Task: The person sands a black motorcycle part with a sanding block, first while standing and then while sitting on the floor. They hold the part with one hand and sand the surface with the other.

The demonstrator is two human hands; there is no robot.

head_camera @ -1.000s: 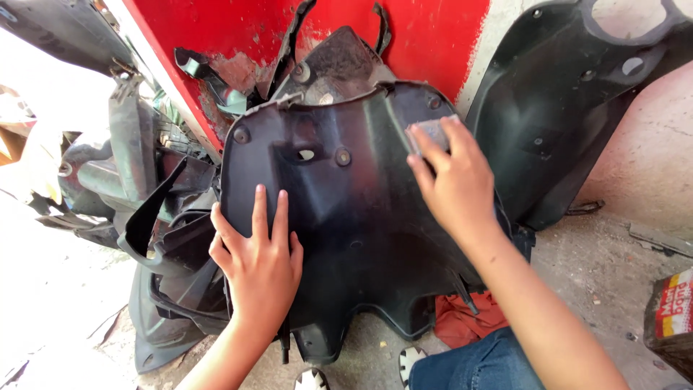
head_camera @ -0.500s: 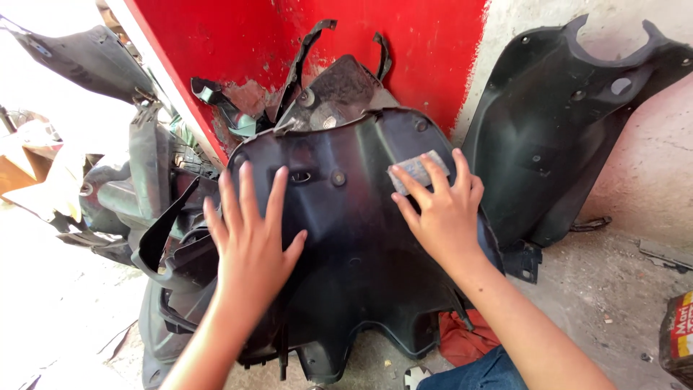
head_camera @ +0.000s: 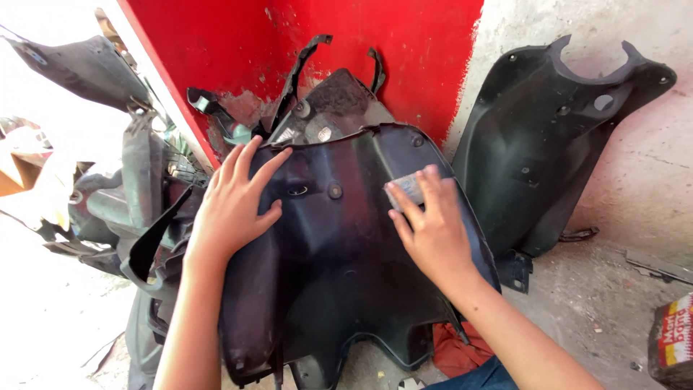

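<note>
A large black plastic scooter body panel (head_camera: pixel 339 267) stands tilted in front of me, leaning back against other parts. My left hand (head_camera: pixel 234 206) lies flat on its upper left side, fingers spread and pointing up. My right hand (head_camera: pixel 433 227) presses a small grey pad, likely sandpaper (head_camera: pixel 406 188), against the panel's upper right area; only the pad's top edge shows past my fingertips.
A red wall (head_camera: pixel 346 43) rises behind. Another black panel (head_camera: pixel 556 137) leans on the grey wall at right. More dark scooter parts (head_camera: pixel 123 209) pile at left. A red rag (head_camera: pixel 458 350) lies on the concrete floor, and a printed box (head_camera: pixel 675 339) sits at far right.
My left hand has slid up the panel from its lower left to its upper left. My right hand with the pad stays on the upper right area.
</note>
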